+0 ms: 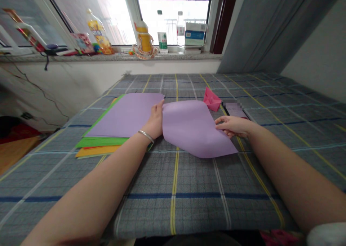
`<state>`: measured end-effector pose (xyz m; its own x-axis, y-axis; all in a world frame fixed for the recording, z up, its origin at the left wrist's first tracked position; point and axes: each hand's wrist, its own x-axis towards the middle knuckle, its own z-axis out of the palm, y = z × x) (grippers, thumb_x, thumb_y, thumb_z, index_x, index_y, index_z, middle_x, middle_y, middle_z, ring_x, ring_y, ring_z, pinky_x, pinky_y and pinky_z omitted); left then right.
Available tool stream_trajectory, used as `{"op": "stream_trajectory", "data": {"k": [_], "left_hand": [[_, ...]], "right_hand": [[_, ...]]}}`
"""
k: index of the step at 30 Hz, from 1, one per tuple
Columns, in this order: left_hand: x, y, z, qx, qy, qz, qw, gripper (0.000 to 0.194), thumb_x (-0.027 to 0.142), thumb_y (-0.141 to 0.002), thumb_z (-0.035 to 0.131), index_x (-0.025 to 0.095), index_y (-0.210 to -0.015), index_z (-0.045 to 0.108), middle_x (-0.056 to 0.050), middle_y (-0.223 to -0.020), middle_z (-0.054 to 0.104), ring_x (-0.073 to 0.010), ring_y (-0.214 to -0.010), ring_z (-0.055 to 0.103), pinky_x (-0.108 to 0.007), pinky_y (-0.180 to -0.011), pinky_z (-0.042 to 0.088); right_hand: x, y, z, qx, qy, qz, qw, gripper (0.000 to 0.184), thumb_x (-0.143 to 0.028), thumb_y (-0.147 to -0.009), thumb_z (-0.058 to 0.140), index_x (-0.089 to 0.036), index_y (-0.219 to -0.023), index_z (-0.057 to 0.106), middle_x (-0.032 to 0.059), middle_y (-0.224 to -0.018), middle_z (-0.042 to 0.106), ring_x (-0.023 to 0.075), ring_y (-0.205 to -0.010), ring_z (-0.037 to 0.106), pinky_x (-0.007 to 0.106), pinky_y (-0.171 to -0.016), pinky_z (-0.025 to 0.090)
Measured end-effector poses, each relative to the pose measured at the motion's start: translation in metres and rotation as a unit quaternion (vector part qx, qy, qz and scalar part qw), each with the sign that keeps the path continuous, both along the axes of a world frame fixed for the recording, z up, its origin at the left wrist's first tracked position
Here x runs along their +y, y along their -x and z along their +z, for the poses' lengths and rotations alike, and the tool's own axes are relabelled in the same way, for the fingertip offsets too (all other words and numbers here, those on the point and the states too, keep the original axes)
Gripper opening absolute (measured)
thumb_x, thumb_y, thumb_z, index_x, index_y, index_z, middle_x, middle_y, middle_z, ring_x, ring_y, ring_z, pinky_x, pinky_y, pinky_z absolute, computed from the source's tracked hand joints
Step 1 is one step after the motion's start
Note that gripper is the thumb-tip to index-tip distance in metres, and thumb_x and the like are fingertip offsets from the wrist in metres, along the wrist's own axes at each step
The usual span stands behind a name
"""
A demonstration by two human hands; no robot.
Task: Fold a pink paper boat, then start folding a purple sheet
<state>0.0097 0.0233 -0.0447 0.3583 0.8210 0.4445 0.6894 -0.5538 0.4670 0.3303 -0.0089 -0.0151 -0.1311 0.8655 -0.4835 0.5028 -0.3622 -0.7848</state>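
Right hand [234, 125] pinches the right edge of a bowed purple paper sheet [193, 129]. Left hand [155, 123] — grip unclear — meets its left.

Left hand [155, 123] fingers forward, right hand [231, 126] pinching (both forearms [108, 188] stretched forward)

The sheet [191, 127] in the middle is showing plain lilac. On the left, the paper stack [121, 116] is showing lilac above green, red and orange. Toward the far side, the folded paper [212, 100] is showing bright pink. Yellow, white and blue stripes are crossing the grey cloth [151, 217].
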Motion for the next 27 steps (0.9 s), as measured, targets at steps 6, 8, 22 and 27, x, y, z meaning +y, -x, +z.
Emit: {"op": "stream_trajectory", "data": {"k": [6,8,22,27], "left_hand": [[-0.005,0.008,0.022,0.023,-0.005,-0.052,0.998,0.052,0.024,-0.08,0.058,0.023,-0.131,0.051,-0.008,-0.135,0.044,-0.0254,-0.126,0.046,-0.043,-0.11,0.036],[-0.004,0.013,0.026,0.049,-0.015,-0.072,0.996,0.044,0.021,-0.082,0.052,0.023,-0.125,0.058,-0.007,-0.137,0.047,-0.0248,-0.123,0.05,-0.042,-0.108,0.039],[0.01,0.025,0.014,0.231,0.082,-0.131,0.961,0.046,0.019,-0.082,0.052,0.024,-0.128,0.057,-0.005,-0.139,0.052,-0.0218,-0.129,0.048,-0.05,-0.117,0.014],[0.008,0.027,0.02,0.167,0.148,-0.138,0.965,0.036,0.023,-0.081,0.054,0.026,-0.115,0.067,-0.005,-0.131,0.059,-0.0218,-0.125,0.051,-0.05,-0.118,0.01]], "right_hand": [[0.001,-0.002,0.0,-0.01,-0.007,0.015,1.0,0.023,-0.025,-0.081,0.067,-0.019,-0.099,0.055,-0.007,-0.052,0.049,0.0051,-0.039,0.044,0.015,-0.037,0.038],[0.001,-0.001,0.001,0.006,0.004,0.012,1.0,0.014,-0.027,-0.085,0.063,-0.019,-0.092,0.053,-0.0072,-0.052,0.047,0.0045,-0.038,0.043,0.014,-0.036,0.037],[-0.002,0.0,0.0,0.011,-0.044,0.033,0.998,0.063,-0.021,-0.078,0.067,-0.015,-0.135,0.042,-0.0101,-0.048,0.044,0.0052,-0.036,0.035,0.017,-0.033,0.025],[-0.006,0.001,0.007,0.018,-0.026,0.053,0.998,0.078,-0.023,-0.073,0.071,-0.012,-0.14,0.035,-0.0098,-0.048,0.045,0.0064,-0.039,0.039,0.017,-0.036,0.031]]}}
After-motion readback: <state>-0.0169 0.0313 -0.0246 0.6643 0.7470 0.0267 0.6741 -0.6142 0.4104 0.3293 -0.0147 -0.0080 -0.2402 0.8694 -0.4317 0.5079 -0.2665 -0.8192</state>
